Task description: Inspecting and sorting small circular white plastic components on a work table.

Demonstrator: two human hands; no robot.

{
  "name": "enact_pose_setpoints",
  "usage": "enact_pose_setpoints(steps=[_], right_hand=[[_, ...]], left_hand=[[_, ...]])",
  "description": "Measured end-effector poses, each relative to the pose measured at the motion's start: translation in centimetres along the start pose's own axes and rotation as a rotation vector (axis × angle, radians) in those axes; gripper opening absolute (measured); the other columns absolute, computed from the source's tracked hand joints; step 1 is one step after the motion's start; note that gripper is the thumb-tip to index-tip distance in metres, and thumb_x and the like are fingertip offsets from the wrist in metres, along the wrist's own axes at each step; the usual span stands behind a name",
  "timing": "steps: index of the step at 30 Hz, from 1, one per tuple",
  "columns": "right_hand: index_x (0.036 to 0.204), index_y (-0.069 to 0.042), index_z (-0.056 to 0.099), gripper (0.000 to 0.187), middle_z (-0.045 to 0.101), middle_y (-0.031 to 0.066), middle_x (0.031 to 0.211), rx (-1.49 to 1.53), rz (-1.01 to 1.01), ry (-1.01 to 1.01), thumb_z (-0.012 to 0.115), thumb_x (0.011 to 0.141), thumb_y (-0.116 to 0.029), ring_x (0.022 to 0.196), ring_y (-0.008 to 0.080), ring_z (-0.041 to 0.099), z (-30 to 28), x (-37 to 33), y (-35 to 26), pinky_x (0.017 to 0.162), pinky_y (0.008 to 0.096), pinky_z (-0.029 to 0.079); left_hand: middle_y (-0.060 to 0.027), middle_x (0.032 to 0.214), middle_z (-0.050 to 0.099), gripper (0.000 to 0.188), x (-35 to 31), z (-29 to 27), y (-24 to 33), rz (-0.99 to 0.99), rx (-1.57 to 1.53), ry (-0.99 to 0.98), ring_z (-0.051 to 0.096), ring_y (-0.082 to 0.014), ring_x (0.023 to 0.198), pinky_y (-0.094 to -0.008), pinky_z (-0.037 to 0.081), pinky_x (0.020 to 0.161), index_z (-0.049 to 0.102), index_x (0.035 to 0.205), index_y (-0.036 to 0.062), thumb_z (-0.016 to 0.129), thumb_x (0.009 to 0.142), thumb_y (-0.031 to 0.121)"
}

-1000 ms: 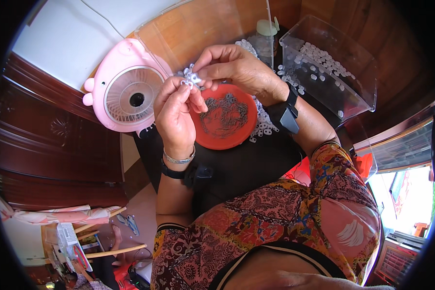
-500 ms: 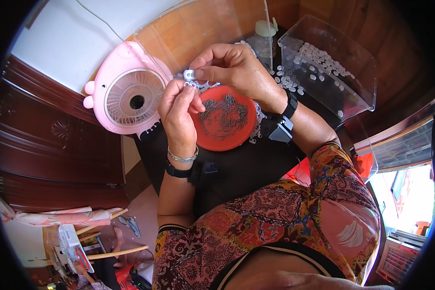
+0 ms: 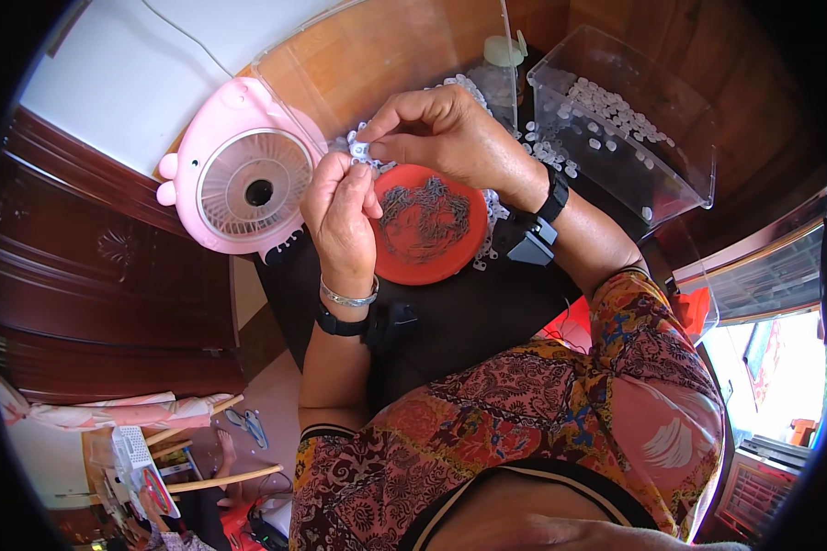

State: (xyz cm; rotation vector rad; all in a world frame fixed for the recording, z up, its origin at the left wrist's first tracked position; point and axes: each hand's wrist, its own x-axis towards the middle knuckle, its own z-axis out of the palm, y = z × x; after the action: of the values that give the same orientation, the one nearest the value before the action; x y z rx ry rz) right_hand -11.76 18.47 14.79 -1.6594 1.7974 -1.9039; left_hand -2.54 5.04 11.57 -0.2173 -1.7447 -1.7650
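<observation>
Between the fingertips of both hands is a small white plastic piece (image 3: 360, 150) with a hole in its face. My left hand (image 3: 340, 216) pinches its lower side from the left. From the right, my right hand (image 3: 455, 133) has thumb and forefinger closed on its upper side. Below them a round red plate (image 3: 432, 271) carries many thin grey metal pins or nails (image 3: 424, 216); my left fingers overlap its left rim. Loose white plastic pieces (image 3: 469, 87) lie around the plate's far and right sides, partly hidden by my right hand.
A pink animal-shaped fan (image 3: 184, 165) stands left of my left hand. At the far right, a clear plastic bin (image 3: 616, 179) holds small white rounded parts. A clear panel (image 3: 386, 46) and a jar with a pale green lid (image 3: 504, 50) stand behind. The dark tabletop (image 3: 469, 321) extends nearer me.
The white piece has turned slightly between my fingertips and sits a little lower. My right fingertips have shifted slightly down with it; my left hand has barely moved.
</observation>
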Motion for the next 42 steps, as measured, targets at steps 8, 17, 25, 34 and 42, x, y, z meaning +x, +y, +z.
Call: enact_pose_setpoints(steps=[8, 17, 25, 34, 42], right_hand=[[0.091, 0.0, 0.068, 0.011, 0.068, 0.0041, 0.078, -0.01, -0.04, 0.027, 0.066, 0.082, -0.005, 0.072, 0.0086, 0.061, 0.3, 0.0, 0.9, 0.067, 0.0225, 0.05], [0.095, 0.001, 0.066, 0.011, 0.067, 0.0026, 0.084, -0.043, 0.012, -0.011, 0.063, 0.085, -0.004, 0.08, 0.0073, 0.061, 0.2, 0.1, 0.5, 0.074, 0.022, 0.05], [0.097, -0.001, 0.065, 0.015, 0.067, 0.0031, 0.085, -0.062, -0.029, -0.004, 0.067, 0.082, -0.003, 0.079, 0.009, 0.062, 0.8, 0.0, 0.4, 0.074, 0.0234, 0.05], [0.097, -0.003, 0.064, 0.027, 0.066, 0.009, 0.086, -0.358, -0.162, 0.027, 0.073, 0.072, -0.007, 0.081, 0.0206, 0.065, 1.0, 0.0, 0.0, 0.073, 0.03, 0.052], [0.097, -0.003, 0.064, 0.032, 0.065, 0.0105, 0.088, -0.449, -0.273, 0.004, 0.075, 0.068, -0.011, 0.082, 0.0265, 0.064, 1.1, 0.0, 0.0, 0.074, 0.0333, 0.051]], left_hand=[[0.0029, 0.059, 0.04, 0.017, -0.1, 0.3, -0.2, 0.009, 0.038, 0.061, 0.037, -0.0039, 0.051, -0.0186, 0.031, 0.047, 0.046, 0.07, 0.0039, 0.049, 0.087, 0.007], [0.0013, 0.06, 0.041, 0.02, 0.1, 0.4, -0.2, 0.064, 0.106, 0.074, 0.036, -0.0052, 0.051, -0.0186, 0.029, 0.046, 0.049, 0.072, 0.0036, 0.051, 0.089, 0.014], [0.0008, 0.06, 0.046, 0.015, 0.3, 0.3, -0.1, -0.015, -0.093, 0.119, 0.039, -0.006, 0.05, -0.0191, 0.034, 0.047, 0.051, 0.075, 0.0024, 0.051, 0.087, 0.011], [-0.0019, 0.059, 0.05, 0.02, 0.5, 0.2, 0.3, -0.105, -0.2, 0.129, 0.048, -0.0095, 0.05, -0.0207, 0.039, 0.048, 0.055, 0.077, 0.0016, 0.05, 0.088, 0.018], [-0.0023, 0.063, 0.053, 0.021, 0.7, 0.4, -0.2, -0.071, -0.2, 0.115, 0.049, -0.0092, 0.051, -0.0207, 0.039, 0.047, 0.055, 0.077, 0.0017, 0.05, 0.089, 0.018]])
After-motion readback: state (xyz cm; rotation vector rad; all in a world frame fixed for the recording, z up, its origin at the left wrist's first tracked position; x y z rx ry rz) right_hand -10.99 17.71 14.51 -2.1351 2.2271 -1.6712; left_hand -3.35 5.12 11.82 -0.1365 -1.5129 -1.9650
